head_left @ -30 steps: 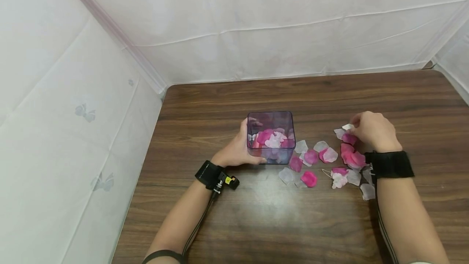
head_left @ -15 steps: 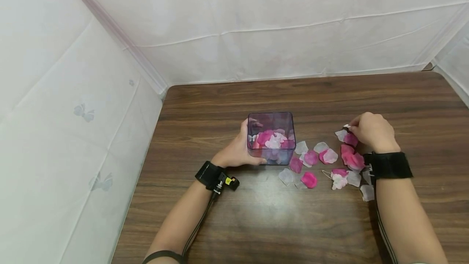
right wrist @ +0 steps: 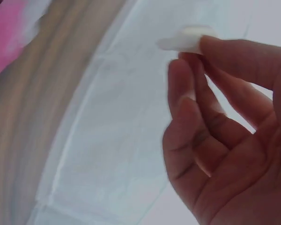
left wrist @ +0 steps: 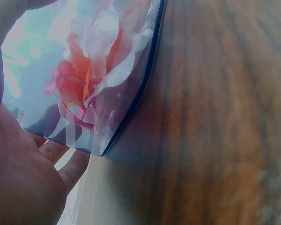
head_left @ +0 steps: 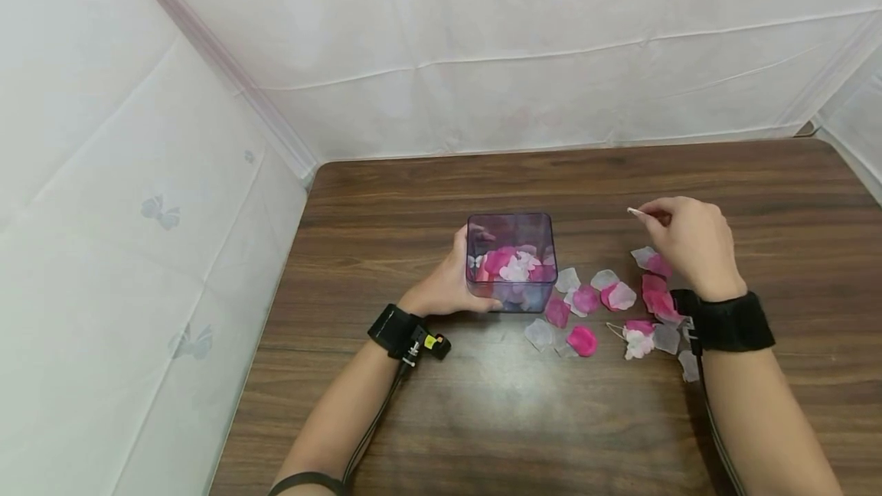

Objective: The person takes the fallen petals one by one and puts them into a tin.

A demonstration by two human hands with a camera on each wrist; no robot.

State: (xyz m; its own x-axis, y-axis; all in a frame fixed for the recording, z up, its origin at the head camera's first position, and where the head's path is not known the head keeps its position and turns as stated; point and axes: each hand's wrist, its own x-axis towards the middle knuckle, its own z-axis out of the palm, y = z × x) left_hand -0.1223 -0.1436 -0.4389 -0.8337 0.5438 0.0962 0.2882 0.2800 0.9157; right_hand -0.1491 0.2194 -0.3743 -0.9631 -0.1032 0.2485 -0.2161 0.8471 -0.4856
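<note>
My left hand grips a see-through purple box by its left side, thumb along the near wall. Pink and white petals lie inside it. In the left wrist view, the petals show through the clear wall, with fingers of the left hand around it. My right hand pinches a small white piece between thumb and fingertips, above the table. The right wrist view shows this white piece blurred, its exact kind unclear, with the other fingers curled below.
Loose pink and white petals are scattered on the wooden table between the box and the right forearm. A small white flower with a thin loop lies among them. White sheeting stands behind and at the sides.
My right hand has lifted off the petals, moving up and slightly left with the white piece in its fingertips. The left hand and the box stay in place.
</note>
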